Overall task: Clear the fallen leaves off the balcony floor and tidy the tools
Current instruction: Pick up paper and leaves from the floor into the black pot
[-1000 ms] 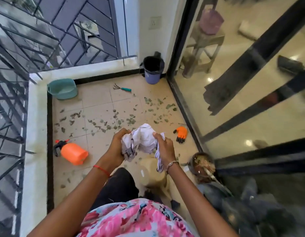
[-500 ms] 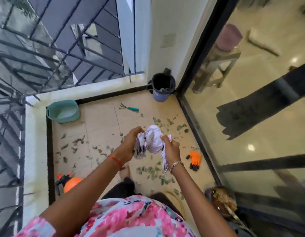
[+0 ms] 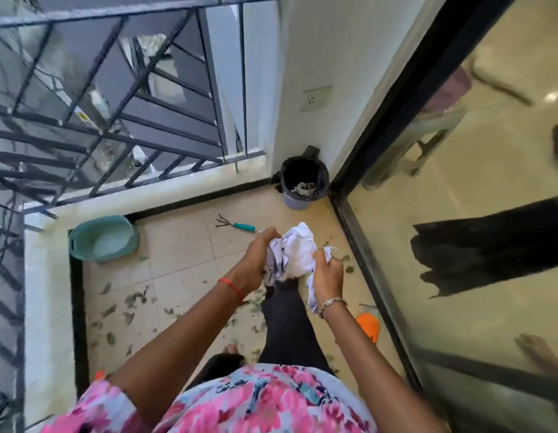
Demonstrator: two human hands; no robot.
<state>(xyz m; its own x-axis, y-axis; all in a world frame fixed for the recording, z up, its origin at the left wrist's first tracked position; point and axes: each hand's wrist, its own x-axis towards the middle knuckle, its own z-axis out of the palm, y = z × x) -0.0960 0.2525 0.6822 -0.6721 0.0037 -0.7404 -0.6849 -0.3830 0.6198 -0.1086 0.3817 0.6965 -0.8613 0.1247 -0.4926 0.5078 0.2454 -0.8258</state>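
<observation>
- We are seeing a white bundle (image 3: 294, 251) carrying dark purplish print marks.
- We are noting a teal basin (image 3: 104, 237), and a matching teal handle on the dark-pronged hand rake (image 3: 236, 225).
- We are finding the bin (image 3: 304, 179) showing a black liner over a grey-blue body.
- We are spotting a bright orange glove (image 3: 369, 325).
- We are looking at dull green leaves (image 3: 133, 300) speckling beige floor tiles (image 3: 177, 245).
- We are seeing a top (image 3: 255, 398) blooming with pink flowers on pale blue, a red thread (image 3: 231, 286) and a silvery bracelet (image 3: 333, 300).
- We are reading the railing (image 3: 215, 98) as dark grey.

— What's worn on top?
— A short-sleeved floral top (image 3: 271, 401), pink blooms on pale blue and white.
— And at the wrists?
— A red thread bracelet (image 3: 232, 287) behind the left hand (image 3: 255, 264), and a silver chain bracelet (image 3: 333, 302) behind the right hand (image 3: 327, 273). Black trousers (image 3: 287, 326) below.
</observation>
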